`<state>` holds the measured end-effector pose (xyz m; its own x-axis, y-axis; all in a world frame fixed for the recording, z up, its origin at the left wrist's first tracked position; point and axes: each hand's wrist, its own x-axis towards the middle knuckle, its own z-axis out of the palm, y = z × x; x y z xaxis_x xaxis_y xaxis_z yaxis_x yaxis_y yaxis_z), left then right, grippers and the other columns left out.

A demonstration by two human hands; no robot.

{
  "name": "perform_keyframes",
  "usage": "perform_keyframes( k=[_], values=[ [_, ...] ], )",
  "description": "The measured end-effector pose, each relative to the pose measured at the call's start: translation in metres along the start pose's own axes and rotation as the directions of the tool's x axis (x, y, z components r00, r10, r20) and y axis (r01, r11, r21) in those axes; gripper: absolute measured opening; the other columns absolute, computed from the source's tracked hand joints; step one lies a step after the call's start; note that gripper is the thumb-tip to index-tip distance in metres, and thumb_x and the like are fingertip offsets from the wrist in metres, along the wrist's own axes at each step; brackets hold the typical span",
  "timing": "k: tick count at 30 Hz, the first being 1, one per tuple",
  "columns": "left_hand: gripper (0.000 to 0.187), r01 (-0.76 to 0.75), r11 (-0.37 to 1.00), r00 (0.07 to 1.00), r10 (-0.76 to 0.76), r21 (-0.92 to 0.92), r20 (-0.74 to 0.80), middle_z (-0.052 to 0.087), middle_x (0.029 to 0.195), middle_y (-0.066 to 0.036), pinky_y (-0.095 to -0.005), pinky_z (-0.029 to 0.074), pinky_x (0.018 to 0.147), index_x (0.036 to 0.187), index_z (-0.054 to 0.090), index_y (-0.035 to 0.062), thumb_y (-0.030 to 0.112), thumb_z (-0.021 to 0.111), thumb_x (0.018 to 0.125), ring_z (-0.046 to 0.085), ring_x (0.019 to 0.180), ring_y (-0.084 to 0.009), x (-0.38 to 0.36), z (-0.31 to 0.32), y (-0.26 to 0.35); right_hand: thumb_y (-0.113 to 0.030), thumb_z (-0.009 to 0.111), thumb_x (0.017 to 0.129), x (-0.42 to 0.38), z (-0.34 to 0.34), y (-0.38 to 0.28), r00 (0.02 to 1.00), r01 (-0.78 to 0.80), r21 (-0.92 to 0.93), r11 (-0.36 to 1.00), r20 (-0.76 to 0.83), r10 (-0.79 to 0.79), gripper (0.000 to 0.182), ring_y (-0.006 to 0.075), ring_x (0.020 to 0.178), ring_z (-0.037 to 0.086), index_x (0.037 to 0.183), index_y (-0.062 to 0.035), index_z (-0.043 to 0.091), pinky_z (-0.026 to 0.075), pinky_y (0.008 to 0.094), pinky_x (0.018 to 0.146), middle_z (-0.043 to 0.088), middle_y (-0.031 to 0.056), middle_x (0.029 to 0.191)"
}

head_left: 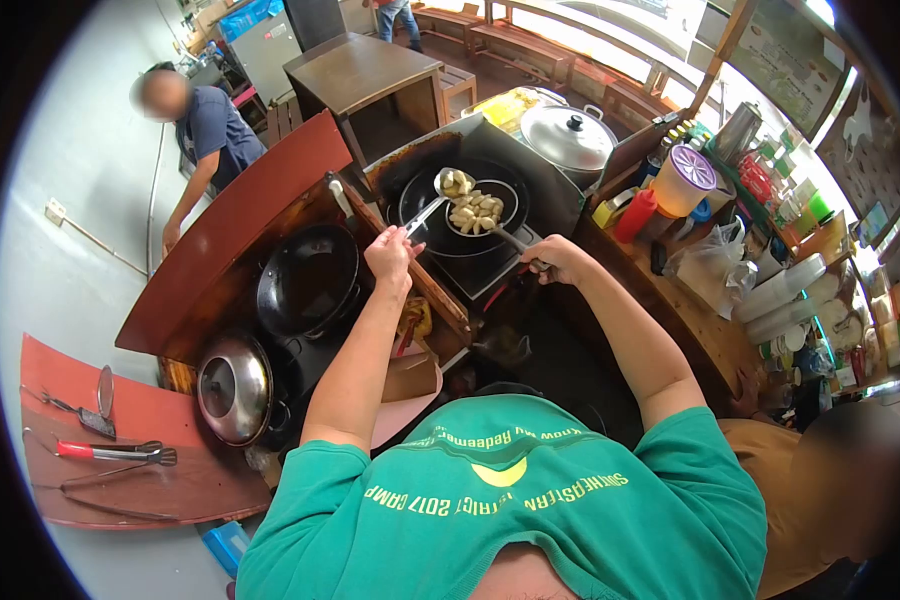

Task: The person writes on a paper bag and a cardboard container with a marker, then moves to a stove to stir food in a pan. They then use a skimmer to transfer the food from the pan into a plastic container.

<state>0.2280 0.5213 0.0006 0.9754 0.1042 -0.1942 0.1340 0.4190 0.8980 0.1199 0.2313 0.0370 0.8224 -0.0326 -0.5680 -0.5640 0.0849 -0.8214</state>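
My left hand (392,258) is closed round the handle of a metal ladle (426,215). Several pale, chunky food pieces (455,182) fill its bowl. The fingers of my right hand (560,260) wrap the dark handle of a round strainer (510,240), which carries more of the pale pieces (477,212). Ladle bowl and strainer are side by side over a black wok (412,200) on the stove. What the pieces are I cannot make out for certain.
Left of me stand a second black wok (308,280) and a lidded metal pot (234,388). A large silver lid (568,138) sits behind the stove. Bottles and a purple-lidded tub (682,180) crowd the right counter. One person (220,125) stands far left, another (770,490) close right.
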Motion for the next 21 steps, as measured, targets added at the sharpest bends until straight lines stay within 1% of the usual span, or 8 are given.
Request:
perform_keyframes(
  k=[3,4,6,7,9,14,17,21],
  values=[
    [0.031,-0.068,0.996,0.998,0.068,0.061,0.007,0.057,0.076,-0.004,-0.0318,0.062,0.057,0.120,0.059,-0.0113,0.007,0.062,0.095,0.055,0.056,-0.0107,-0.004,-0.005,-0.002,-0.005,0.070,0.083,0.005,0.004,0.001,1.000,0.009,0.014,1.000,-0.007,-0.008,0.012,0.0158,0.050,0.055,0.074,0.0000,0.064,0.046,0.0301,0.044,0.058,0.0068,0.062],
    [0.030,-0.184,0.963,0.983,0.182,0.196,0.030,0.061,0.078,-0.007,-0.0310,0.061,0.055,0.117,0.061,-0.0116,0.008,0.062,0.096,0.059,0.057,-0.0123,-0.004,-0.007,-0.004,-0.005,0.070,0.083,0.005,0.005,0.002,1.000,0.004,0.008,1.000,-0.016,-0.004,0.012,0.0160,0.050,0.056,0.075,0.0000,0.064,0.047,0.0302,0.044,0.058,0.0072,0.062],
    [0.029,-0.432,0.778,0.896,0.428,0.455,0.120,0.072,0.087,-0.016,-0.0297,0.058,0.052,0.112,0.065,-0.0118,0.011,0.061,0.097,0.070,0.064,-0.0172,-0.007,-0.014,-0.002,-0.005,0.070,0.084,0.011,0.004,0.009,1.000,0.017,0.019,1.000,-0.005,-0.016,0.011,0.0160,0.051,0.056,0.076,0.0001,0.064,0.047,0.0305,0.044,0.058,0.0069,0.063],
    [0.028,-0.479,0.692,0.868,0.467,0.540,0.172,0.074,0.092,-0.018,-0.0302,0.059,0.055,0.114,0.065,-0.0099,0.010,0.058,0.097,0.072,0.068,-0.0178,-0.020,-0.013,0.012,-0.005,0.070,0.085,0.013,0.005,0.012,1.000,0.026,0.032,0.999,-0.005,-0.026,0.011,0.0159,0.051,0.056,0.077,0.0002,0.064,0.046,0.0308,0.044,0.058,0.0066,0.063],
    [0.027,-0.594,0.609,0.787,0.576,0.526,0.222,0.074,0.090,-0.017,-0.0304,0.058,0.057,0.115,0.066,-0.0083,0.009,0.057,0.097,0.072,0.068,-0.0181,-0.019,-0.019,0.013,-0.006,0.070,0.085,0.015,0.005,0.015,1.000,0.027,0.029,0.999,0.011,-0.027,0.011,0.0158,0.052,0.056,0.078,0.0003,0.064,0.046,0.0309,0.044,0.058,0.0062,0.064],
    [0.025,-0.554,0.634,0.804,0.574,0.539,0.152,0.074,0.096,-0.015,-0.0277,0.059,0.057,0.114,0.066,-0.0087,0.007,0.058,0.097,0.071,0.065,-0.0166,-0.007,-0.028,0.023,-0.006,0.070,0.087,0.010,0.007,0.019,1.000,0.025,0.046,0.999,0.000,-0.025,0.014,0.0151,0.054,0.056,0.078,0.0004,0.063,0.045,0.0310,0.044,0.057,0.0055,0.065],
    [0.025,-0.497,0.714,0.836,0.546,0.494,0.053,0.071,0.088,-0.013,-0.0282,0.060,0.053,0.111,0.066,-0.0119,0.007,0.058,0.097,0.069,0.062,-0.0155,-0.001,-0.029,0.022,-0.008,0.070,0.087,0.009,0.005,0.021,1.000,0.021,0.077,0.997,0.008,-0.022,0.014,0.0148,0.053,0.056,0.078,0.0001,0.063,0.045,0.0307,0.043,0.057,0.0057,0.065],
    [0.024,-0.459,0.789,0.862,0.506,0.408,-0.010,0.065,0.079,-0.008,-0.0294,0.061,0.052,0.109,0.067,-0.0095,0.010,0.059,0.098,0.064,0.058,-0.0127,0.016,-0.036,0.011,-0.010,0.071,0.086,0.014,-0.005,0.020,0.997,0.073,-0.008,0.997,0.015,-0.073,0.014,0.0150,0.052,0.056,0.079,-0.0001,0.064,0.045,0.0295,0.041,0.058,0.0062,0.064]
  ],
)
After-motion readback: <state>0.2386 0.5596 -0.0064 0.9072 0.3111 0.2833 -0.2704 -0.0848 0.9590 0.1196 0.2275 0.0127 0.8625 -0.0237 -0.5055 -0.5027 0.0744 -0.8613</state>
